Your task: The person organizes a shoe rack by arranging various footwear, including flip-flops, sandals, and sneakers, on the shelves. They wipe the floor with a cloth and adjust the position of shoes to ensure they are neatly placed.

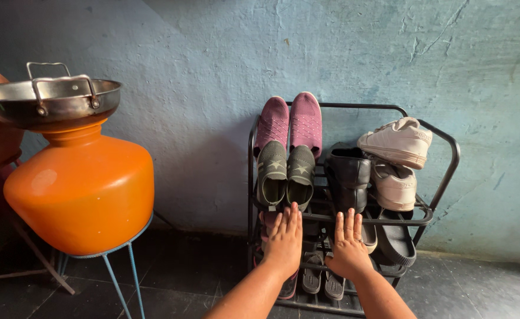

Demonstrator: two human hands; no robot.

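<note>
Against a rough, pale blue plastered wall (390, 47), above a dark floor, a black metal shoe rack (446, 177) is seen, and both hands are stretched flat toward its front rail. Left hand (284, 239) is held open, fingers together and extended, nothing gripped, its fingertips just below the grey-green shoes (285, 174) on the upper shelf. Right hand (348, 245) is likewise spread flat and empty, raised just beside the left, below a black shoe (350, 177). Behind the grey-green pair, maroon shoes (289, 121) are propped upright against the wall. Further right, white sneakers (397, 156) are stacked, with dark sandals (322, 280) on the lower shelf. Well apart at the left, an orange pot (82, 189) is perched on a thin blue stand (118, 277), topped by a steel pan (50, 100).
</note>
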